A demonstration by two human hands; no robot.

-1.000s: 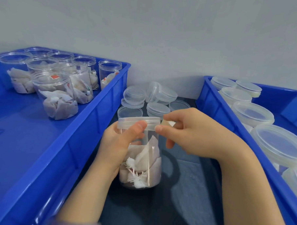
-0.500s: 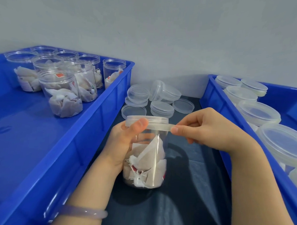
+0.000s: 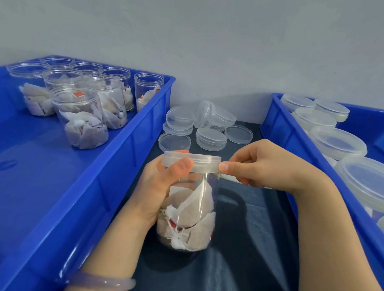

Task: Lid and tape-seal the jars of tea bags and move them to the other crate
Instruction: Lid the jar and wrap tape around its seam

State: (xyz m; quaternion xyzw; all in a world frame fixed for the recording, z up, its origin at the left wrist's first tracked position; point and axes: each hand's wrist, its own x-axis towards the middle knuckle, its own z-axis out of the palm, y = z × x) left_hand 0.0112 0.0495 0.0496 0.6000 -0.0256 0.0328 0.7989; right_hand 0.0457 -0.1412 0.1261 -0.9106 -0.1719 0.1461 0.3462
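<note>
A clear jar of tea bags stands on the dark surface between two blue crates, with a translucent lid on it. My left hand grips the jar, its thumb pressed on the lid's rim. My right hand pinches a strip of clear tape at the right side of the lid, where the lid meets the jar. The left crate holds several open jars of tea bags. The right crate holds several lidded jars.
Several loose clear lids lie on the dark surface behind the jar, against the grey wall. The crates' walls stand close on both sides of the jar. A pale bangle sits on my left wrist.
My right hand has drawn the tape out to the right and then brought it in against the lid's right edge. The left hand keeps its grip on the jar.
</note>
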